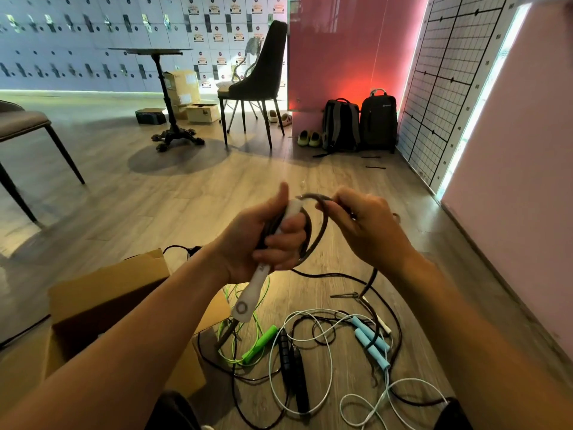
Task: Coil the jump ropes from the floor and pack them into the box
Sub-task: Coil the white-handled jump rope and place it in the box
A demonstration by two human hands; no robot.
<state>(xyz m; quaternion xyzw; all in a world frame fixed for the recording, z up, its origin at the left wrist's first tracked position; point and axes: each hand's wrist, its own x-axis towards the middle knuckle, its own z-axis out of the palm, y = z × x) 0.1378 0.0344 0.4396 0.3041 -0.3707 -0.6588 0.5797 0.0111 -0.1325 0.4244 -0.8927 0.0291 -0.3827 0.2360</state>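
The left hand (263,240) is closed in a fist around a white handle (259,274) and several turns of a dark rope (316,231), thumb pointing up, the handle's ringed end hanging below the fist. The right hand (362,225) pinches the same dark rope between thumb and fingertips just beside the left, drawing an arc of it across the top of the coil; motion blur makes it hard to tell how many loops are gathered. From the coil the rope trails down to the wooden floor (155,197). There, the remaining jump ropes lie tangled: a green one (260,342), a pale blue one with blue handles (370,341), and a black-handled one (291,361). The open cardboard box (102,293) sits on the floor under the left forearm, beside the tangle.
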